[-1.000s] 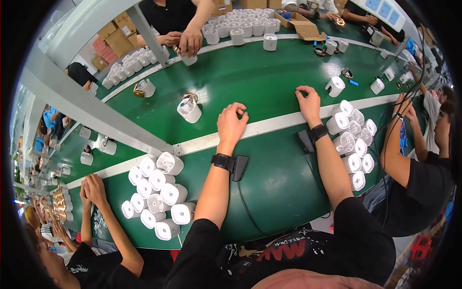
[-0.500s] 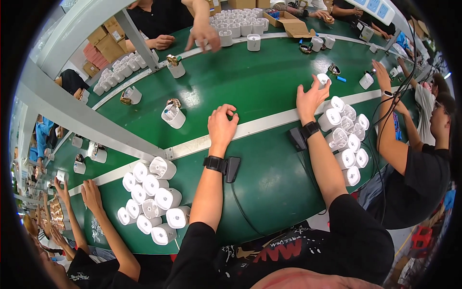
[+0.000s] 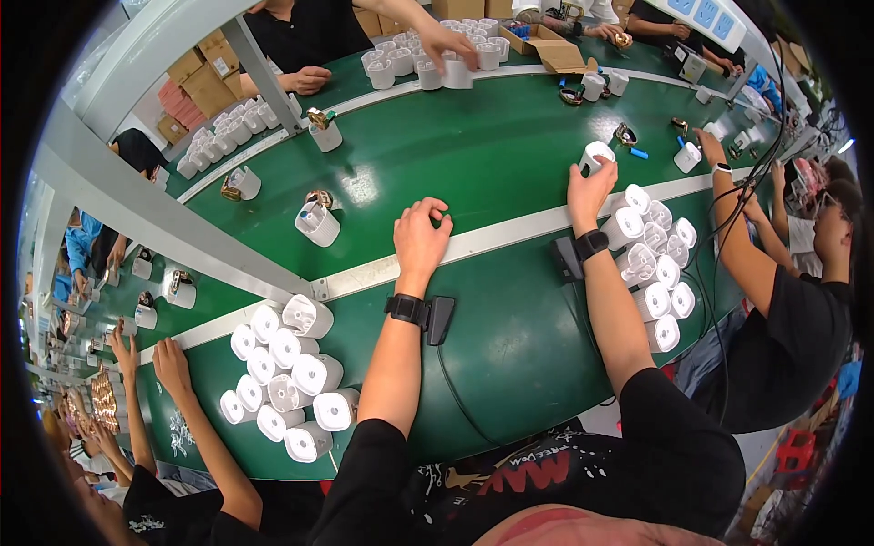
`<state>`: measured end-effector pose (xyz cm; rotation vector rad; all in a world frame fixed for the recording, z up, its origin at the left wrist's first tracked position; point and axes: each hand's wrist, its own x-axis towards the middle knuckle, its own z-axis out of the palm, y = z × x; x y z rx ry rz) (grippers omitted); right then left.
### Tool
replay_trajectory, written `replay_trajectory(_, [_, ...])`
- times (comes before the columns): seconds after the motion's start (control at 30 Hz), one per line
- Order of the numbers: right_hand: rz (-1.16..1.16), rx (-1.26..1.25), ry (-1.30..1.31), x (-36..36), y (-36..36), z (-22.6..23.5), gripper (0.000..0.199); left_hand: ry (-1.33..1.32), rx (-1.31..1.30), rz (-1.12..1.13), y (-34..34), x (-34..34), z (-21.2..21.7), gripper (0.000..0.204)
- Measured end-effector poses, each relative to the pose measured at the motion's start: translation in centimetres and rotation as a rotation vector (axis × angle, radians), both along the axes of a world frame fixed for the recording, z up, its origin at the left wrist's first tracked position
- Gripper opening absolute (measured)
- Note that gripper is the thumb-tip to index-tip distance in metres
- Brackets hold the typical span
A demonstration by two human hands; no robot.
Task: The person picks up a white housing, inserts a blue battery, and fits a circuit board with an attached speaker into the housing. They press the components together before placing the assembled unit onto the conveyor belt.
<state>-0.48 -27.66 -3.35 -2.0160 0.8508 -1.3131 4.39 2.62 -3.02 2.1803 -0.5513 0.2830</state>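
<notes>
A smooth pale metal post slants across the left. At its foot, a cluster of glossy white plastic cups lies on the sleek green worktop, rounded-square in outline, most turned with a flat, closed end showing. Beyond the flat metal strip, an upright white cup carries a shiny gold-toned ring at its rim. The left hand rests by the strip, fingers loosely curled, holding nothing; below it, a wedge-shaped matte black box sits beside the wrist, trailing a thin cord. The right hand has its thumb and fingers closed around a hollow white cup, over the green surface beyond the strip. Near that cup are a dark-and-gold ring and a smooth blue cylinder. Rightmost, more white cups lie packed together.
</notes>
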Motion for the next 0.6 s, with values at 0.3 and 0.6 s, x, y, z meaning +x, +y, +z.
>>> replay_trajectory(0.3, [0.357,0.135,-0.03,0.4,3.6,1.5,0.034,0.155,-0.035,-0.041,-0.1,-0.7,1.9,0.042])
replay_trajectory(0.6, [1.062,0.406,0.236,-0.2,11.7,2.0,0.027,0.025,-0.114,-0.349,-0.2,-2.1,3.6,0.086])
